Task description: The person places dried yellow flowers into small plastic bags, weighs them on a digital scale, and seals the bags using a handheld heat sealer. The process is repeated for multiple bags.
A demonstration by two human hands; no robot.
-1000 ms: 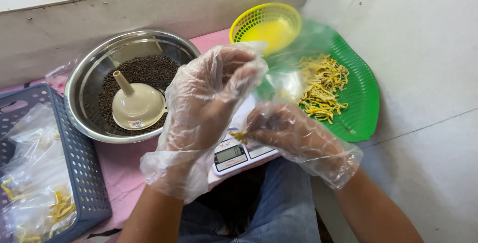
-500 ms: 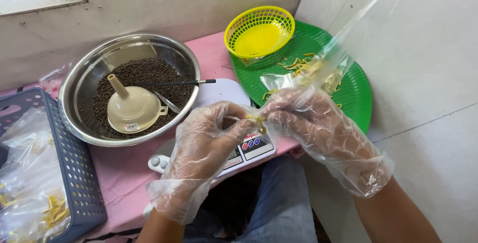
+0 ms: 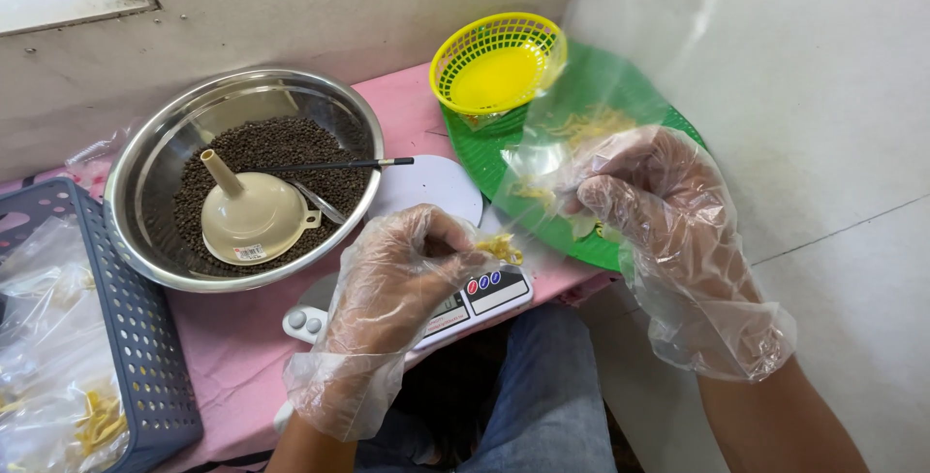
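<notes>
Pinching a small bunch of yellow strips (image 3: 500, 247), the gloved left hand (image 3: 402, 274) sits closed just above the white kitchen scale (image 3: 426, 192). A moment ago both hands were close together; now they have pulled apart. The gloved right hand (image 3: 654, 206) is closed on a clear plastic bag (image 3: 620, 66), holding it up over the green basket tray (image 3: 581, 80). The bag blurs the yellow strips lying on the tray behind it. Beside that is a yellow basket (image 3: 499, 61). The steel bowl (image 3: 155, 158) holds dark seeds, a cream funnel (image 3: 252, 216) and a thin black stick (image 3: 334, 165). The blue crate (image 3: 116, 328) is cut off at the left edge.
</notes>
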